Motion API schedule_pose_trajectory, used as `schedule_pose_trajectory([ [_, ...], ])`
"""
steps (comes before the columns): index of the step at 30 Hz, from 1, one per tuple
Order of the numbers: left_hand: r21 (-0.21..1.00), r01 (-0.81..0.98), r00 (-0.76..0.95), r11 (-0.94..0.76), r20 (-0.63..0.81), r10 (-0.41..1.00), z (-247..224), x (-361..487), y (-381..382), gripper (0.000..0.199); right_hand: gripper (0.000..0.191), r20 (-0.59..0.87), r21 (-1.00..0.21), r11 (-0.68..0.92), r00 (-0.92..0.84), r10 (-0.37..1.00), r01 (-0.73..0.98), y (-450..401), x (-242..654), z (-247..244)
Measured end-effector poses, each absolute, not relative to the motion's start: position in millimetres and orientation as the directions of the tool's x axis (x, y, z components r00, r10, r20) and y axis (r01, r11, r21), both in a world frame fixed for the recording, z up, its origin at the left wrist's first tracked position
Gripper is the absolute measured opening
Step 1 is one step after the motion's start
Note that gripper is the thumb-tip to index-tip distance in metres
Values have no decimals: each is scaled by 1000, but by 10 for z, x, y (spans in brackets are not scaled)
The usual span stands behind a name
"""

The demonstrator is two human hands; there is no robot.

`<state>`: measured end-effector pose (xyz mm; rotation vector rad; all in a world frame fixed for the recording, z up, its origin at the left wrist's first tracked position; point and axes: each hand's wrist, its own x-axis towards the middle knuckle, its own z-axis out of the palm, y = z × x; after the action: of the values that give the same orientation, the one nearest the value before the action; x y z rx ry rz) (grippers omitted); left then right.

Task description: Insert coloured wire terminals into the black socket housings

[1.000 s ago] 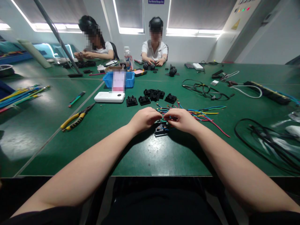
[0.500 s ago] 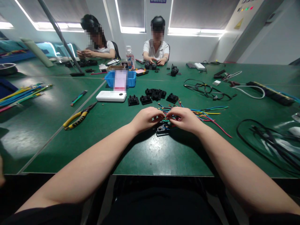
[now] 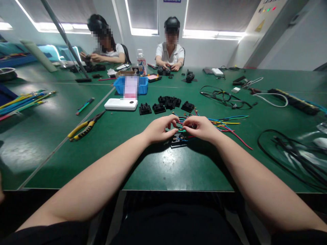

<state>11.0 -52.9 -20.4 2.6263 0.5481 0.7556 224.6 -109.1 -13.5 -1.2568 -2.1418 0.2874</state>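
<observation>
My right hand is closed in a pinch on a thin green wire, just above a small black plastic part. My left hand is close beside it, thumb and index finger apart, the thumb tip near the same wire. Below the fingertips lies the black plastic part on the green table, with small metal contacts and a blue wire at it. A loose bundle of coloured wires spreads out behind and to the right of my right hand. The tips of the other fingers are partly hidden.
Several black plastic parts stand beyond my hands. Yellow-handled pliers, a white power bank and a blue bin are to the left. Black cables lie right. Two people sit across the table.
My left thumb and index finger have moved apart from their pinch, showing more of the black part. The right hand has barely moved.
</observation>
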Motion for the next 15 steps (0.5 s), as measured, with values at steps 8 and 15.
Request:
schedule_pose_trajectory([
  [8,411,256,846,-875,343,408,-232,87,-404,14,9,416,-493,472,-279,866,731,-1055,2331,-159],
  [15,388,306,821,-870,355,447,-273,55,-285,18,8,390,-504,484,-311,867,715,-1086,2280,-140],
])
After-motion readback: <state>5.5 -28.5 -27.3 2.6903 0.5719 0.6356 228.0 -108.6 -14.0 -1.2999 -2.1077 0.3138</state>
